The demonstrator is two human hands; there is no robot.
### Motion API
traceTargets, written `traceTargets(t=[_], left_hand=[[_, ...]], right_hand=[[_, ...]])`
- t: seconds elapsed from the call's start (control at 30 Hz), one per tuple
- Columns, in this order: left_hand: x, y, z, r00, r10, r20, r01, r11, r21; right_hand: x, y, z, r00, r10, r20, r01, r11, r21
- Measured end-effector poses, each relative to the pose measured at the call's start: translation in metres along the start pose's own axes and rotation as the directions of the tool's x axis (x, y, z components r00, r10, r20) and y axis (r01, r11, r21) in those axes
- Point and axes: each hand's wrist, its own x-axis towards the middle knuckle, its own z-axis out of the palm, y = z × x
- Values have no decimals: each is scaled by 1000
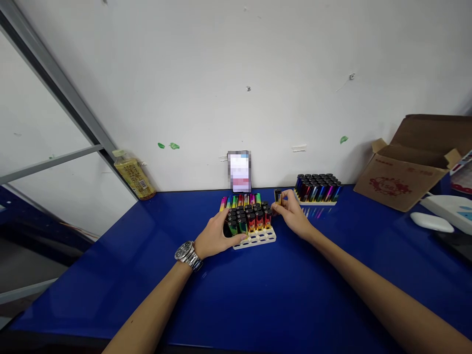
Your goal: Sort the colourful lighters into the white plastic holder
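Near the middle of the blue table stands a white rack [255, 241] with round holes, carrying rows of black-topped lighters [259, 220] with green and red bodies; its front holes show unfilled. My left hand [216, 236], with a metal watch at the wrist, grips the rack's left side, thumb along the front and fingers partly hidden behind. Just right of the rack, my right hand [289, 214] pinches one lighter [278, 196] upright, black top up, with a gold-coloured body. Behind the rack lie colourful shiny lighters [239, 200] in a row.
A second filled rack [317, 202] stands at the back right. Beyond it are an open cardboard box [396, 182] and a white mouse-like object [432, 222]. A phone [239, 172] leans on the wall. A yellow bottle [134, 176] stands at the back left of the blue table [236, 305].
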Motion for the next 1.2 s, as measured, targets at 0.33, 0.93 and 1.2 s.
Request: traceTargets(t=[0.33, 0.93, 1.2], left_hand=[[0, 1, 0, 1000, 23, -13, -23, 1000, 16], [0, 1, -1, 1000, 15, 4, -15, 1000, 5], [1, 0, 0, 999, 44, -12, -44, 999, 2]], right_hand=[[-3, -9, 10, 987, 158, -5, -144, 910, 389], [-6, -19, 15, 947, 313, -77, -250, 863, 439], [-5, -17, 15, 938, 326, -118, -240, 857, 455]])
